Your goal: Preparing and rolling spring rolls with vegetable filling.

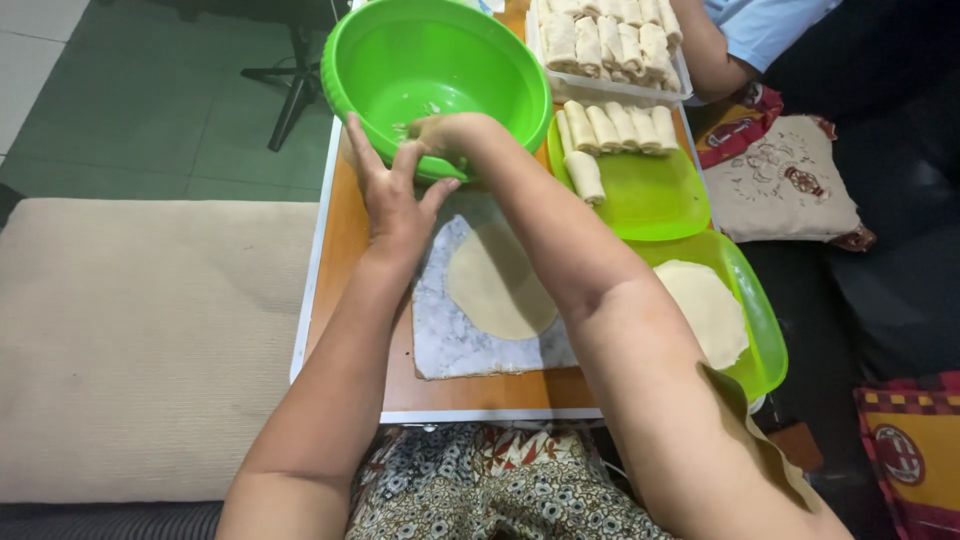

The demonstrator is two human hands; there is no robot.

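A large green bowl (pixel 440 55) stands tilted at the far end of the small wooden table (pixel 345 250). My left hand (pixel 392 195) steadies it from below, fingers spread against its near rim. My right hand (pixel 445 130) reaches over the rim into the bowl, fingers bunched; whether it holds anything I cannot tell. A round pale wrapper (pixel 497 285) lies flat on a white marble-patterned mat (pixel 450 345) under my arms.
A green tray (pixel 650 195) holds several rolled wrappers (pixel 615 128). A green plate (pixel 765 340) at right carries a stack of flat wrappers (pixel 712 310). A clear container of rolls (pixel 610 40) sits behind. Another person's arm (pixel 705 50) is at top right. A beige cushion (pixel 140 340) lies left.
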